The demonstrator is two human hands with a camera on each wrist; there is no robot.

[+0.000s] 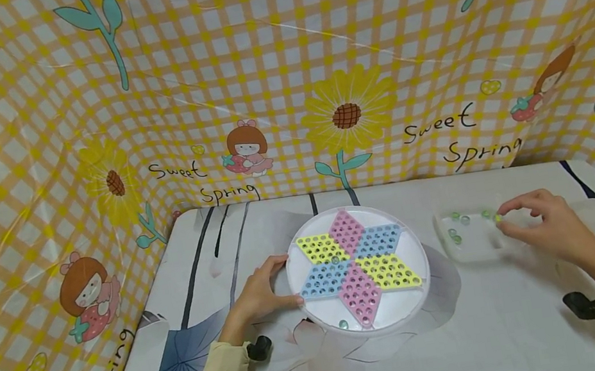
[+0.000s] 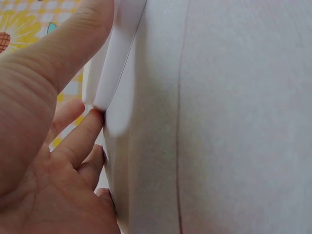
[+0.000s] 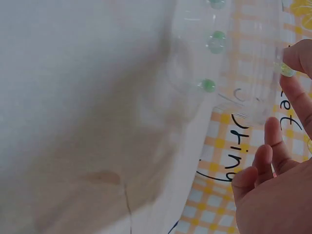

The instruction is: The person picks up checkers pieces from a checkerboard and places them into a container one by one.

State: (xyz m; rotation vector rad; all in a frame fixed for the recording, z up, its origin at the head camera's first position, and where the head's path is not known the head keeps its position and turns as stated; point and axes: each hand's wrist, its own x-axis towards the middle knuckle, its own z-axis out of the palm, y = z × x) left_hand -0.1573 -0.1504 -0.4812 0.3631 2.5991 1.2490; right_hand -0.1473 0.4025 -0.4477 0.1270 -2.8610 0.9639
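Note:
A round white Chinese checkers board (image 1: pixel 321 318) with a pink, yellow and blue star lies on the table. Along its left rim rests my left hand (image 1: pixel 258 292), thumb and fingers spread apart and touching the edge; in the left wrist view the fingertips (image 2: pixel 92 117) meet the white rim. One glass marble (image 1: pixel 335 260) sits on the yellow upper-left point, another (image 1: pixel 343 325) in the white border at the bottom. My right hand (image 1: pixel 543 224) pinches a yellow-green marble (image 3: pixel 287 70) between thumb and index finger, above the right side of a clear plastic box (image 1: pixel 475 256).
Several green-tinted marbles (image 1: pixel 457 239) lie in the clear box, right of the board. A pale patterned cloth (image 1: pixel 212 238) covers the table. Behind and at the sides hangs a yellow checked curtain (image 1: pixel 276 52) with flowers and lettering.

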